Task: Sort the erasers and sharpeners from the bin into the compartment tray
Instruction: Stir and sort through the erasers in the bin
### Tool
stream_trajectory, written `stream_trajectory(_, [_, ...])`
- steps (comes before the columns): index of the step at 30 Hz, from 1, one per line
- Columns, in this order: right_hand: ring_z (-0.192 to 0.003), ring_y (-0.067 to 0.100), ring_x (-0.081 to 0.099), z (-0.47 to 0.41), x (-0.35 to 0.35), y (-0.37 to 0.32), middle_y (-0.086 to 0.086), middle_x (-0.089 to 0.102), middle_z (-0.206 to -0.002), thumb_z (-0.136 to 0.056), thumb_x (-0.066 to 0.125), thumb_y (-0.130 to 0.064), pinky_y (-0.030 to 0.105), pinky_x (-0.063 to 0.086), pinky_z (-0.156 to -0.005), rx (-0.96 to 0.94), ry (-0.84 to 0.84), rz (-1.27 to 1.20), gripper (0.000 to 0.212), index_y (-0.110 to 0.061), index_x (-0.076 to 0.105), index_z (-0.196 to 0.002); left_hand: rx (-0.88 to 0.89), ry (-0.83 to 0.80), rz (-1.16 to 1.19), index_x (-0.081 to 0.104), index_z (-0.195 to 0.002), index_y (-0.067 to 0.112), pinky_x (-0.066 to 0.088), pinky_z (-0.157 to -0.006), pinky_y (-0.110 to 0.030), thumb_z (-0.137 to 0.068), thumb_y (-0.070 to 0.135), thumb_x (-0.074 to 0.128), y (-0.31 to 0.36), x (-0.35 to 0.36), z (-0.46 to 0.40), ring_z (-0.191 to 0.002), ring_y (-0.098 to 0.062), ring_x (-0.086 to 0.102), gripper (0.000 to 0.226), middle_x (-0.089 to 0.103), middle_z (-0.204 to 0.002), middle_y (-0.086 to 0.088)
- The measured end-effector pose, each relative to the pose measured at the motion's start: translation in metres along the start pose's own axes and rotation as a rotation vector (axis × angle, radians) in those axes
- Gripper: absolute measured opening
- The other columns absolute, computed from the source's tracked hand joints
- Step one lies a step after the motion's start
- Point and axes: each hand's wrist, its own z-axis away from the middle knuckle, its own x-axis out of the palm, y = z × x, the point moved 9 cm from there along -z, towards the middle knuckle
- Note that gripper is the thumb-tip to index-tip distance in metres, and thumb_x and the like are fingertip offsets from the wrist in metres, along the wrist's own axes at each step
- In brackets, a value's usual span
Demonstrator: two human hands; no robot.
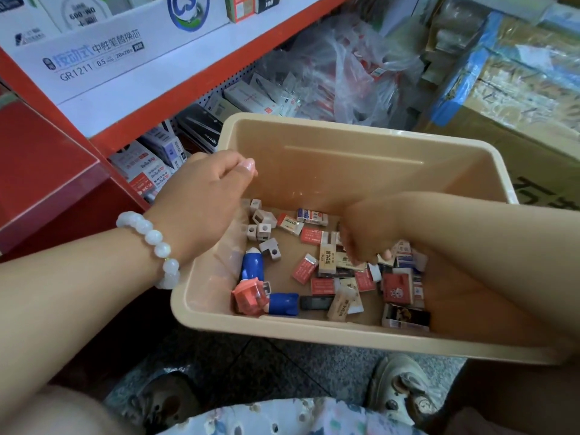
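Red shelving is filling the scene from nine to twelve o'clock, loaded with white boxes of pen refills, and smaller packs are crowding the lower shelf behind a clear plastic bag at twelve. Taped cardboard cartons are stacking up at two o'clock. Below me, at six, dark speckled floor is showing between my two shoes.

I am looking down into a beige plastic bin sitting in the middle of the view, tipped a little toward me. My left hand is reaching over the bin's nine o'clock edge, fingers curled inward with the thumb tip pressed against them; I cannot tell whether anything is pinched inside. A bracelet of pale round beads is circling that wrist.

My right hand is coming in from three o'clock and is down among the erasers, fingers bent into the pile; it seems to be gripping some of them, though the hold itself is hidden beneath the hand. The erasers, in red, white and cream wrappers, are lying scattered across the bin's floor from the centre toward four o'clock. Small grey sharpeners are clustering near the ten o'clock side of the bin's floor, just under my left hand. A blue sharpener and an orange-red one are lying at seven o'clock, close together.
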Motion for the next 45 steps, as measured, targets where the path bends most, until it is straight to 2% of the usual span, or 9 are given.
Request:
stream_trajectory(6, [-0.041, 0.008, 0.057, 0.026, -0.025, 0.062, -0.003, 0.063, -0.057, -0.085, 0.065, -0.018, 0.019, 0.046, -0.039, 0.173, 0.257, -0.243, 0.006, -0.015, 0.066, -0.080, -0.006, 0.004, 0.009, 0.062, -0.099, 0.038, 0.033, -0.087, -0.031, -0.084, 0.056, 0.030, 0.001, -0.001, 0.001, -0.107, -0.016, 0.051, 0.040, 0.055, -0.120, -0.001])
stream_trajectory(11, [-0.068, 0.016, 0.065, 0.017, 0.049, 0.045, 0.004, 0.071, -0.093, -0.090, 0.057, -0.033, 0.020, 0.056, -0.057, 0.142, -0.172, 0.006, 0.035, -0.006, 0.064, -0.110, 0.013, 0.034, 0.009, 0.064, -0.105, 0.033, 0.030, -0.085, -0.030, -0.099, 0.041, 0.035, 0.001, -0.002, 0.001, -0.109, -0.016, 0.049, 0.031, 0.053, -0.122, -0.003])
stream_trajectory(16, [-0.111, 0.024, 0.055, 0.014, 0.048, 0.019, -0.001, 0.056, -0.122, -0.090, 0.060, -0.031, 0.036, 0.048, -0.085, 0.074, -0.027, 0.415, 0.041, -0.012, 0.055, -0.125, 0.031, 0.026, 0.005, 0.064, -0.103, 0.032, 0.030, -0.085, -0.030, -0.099, 0.043, 0.036, 0.002, -0.002, 0.000, -0.108, -0.018, 0.049, 0.030, 0.054, -0.120, -0.005])
stream_trajectory(19, [-0.081, 0.018, 0.058, 0.018, 0.040, 0.025, 0.005, 0.059, -0.099, -0.087, 0.062, -0.023, 0.026, 0.047, -0.086, 0.059, -0.054, 0.341, 0.031, -0.007, 0.063, -0.114, 0.045, 0.019, 0.002, 0.063, -0.098, 0.036, 0.032, -0.087, -0.031, -0.085, 0.054, 0.031, 0.001, -0.002, -0.001, -0.110, -0.018, 0.051, 0.039, 0.056, -0.118, -0.004])
stream_trajectory(24, [-0.047, 0.012, 0.059, 0.024, -0.006, 0.056, 0.002, 0.063, -0.059, -0.082, 0.065, -0.006, 0.021, 0.050, -0.051, 0.071, 0.187, -0.231, 0.011, -0.013, 0.061, -0.075, 0.043, 0.031, 0.003, 0.063, -0.099, 0.035, 0.030, -0.084, -0.029, -0.081, 0.053, 0.028, 0.001, -0.002, -0.002, -0.107, -0.015, 0.050, 0.044, 0.056, -0.119, -0.004])
stream_trajectory(28, [-0.067, 0.015, 0.055, 0.028, -0.035, 0.054, -0.002, 0.064, -0.075, -0.080, 0.064, -0.014, 0.025, 0.046, -0.060, 0.049, 0.493, -0.095, 0.006, -0.016, 0.069, -0.083, 0.064, 0.037, -0.012, 0.063, -0.100, 0.036, 0.030, -0.084, -0.030, -0.085, 0.051, 0.029, 0.002, -0.002, -0.002, -0.106, -0.016, 0.049, 0.040, 0.055, -0.119, -0.004])
stream_trajectory(35, [-0.056, -0.003, 0.049, 0.015, 0.009, 0.022, -0.013, 0.063, -0.083, -0.083, 0.061, -0.015, 0.015, 0.032, -0.040, -0.050, 0.264, 0.247, 0.020, -0.026, 0.075, -0.092, 0.044, 0.034, -0.015, 0.063, -0.099, 0.036, 0.029, -0.086, -0.028, -0.081, 0.054, 0.028, 0.002, -0.003, 0.000, -0.106, -0.016, 0.048, 0.044, 0.054, -0.119, -0.004])
stream_trajectory(39, [-0.096, 0.013, 0.060, 0.004, 0.013, 0.028, -0.010, 0.067, -0.104, -0.078, 0.072, -0.035, 0.021, 0.041, -0.058, -0.012, 0.275, 0.228, 0.028, -0.028, 0.071, -0.105, 0.034, 0.017, 0.001, 0.062, -0.098, 0.036, 0.029, -0.087, -0.027, -0.079, 0.055, 0.027, 0.003, -0.001, 0.000, -0.108, -0.015, 0.049, 0.044, 0.053, -0.121, -0.004])
stream_trajectory(45, [-0.095, 0.019, 0.062, -0.005, 0.016, 0.031, -0.006, 0.068, -0.102, -0.072, 0.076, -0.047, 0.030, 0.054, -0.072, 0.009, 0.331, 0.225, 0.039, -0.025, 0.070, -0.103, 0.022, 0.011, -0.015, 0.063, -0.101, 0.035, 0.030, -0.084, -0.028, -0.087, 0.053, 0.031, 0.005, -0.002, 0.002, -0.102, -0.017, 0.049, 0.039, 0.052, -0.120, -0.006])
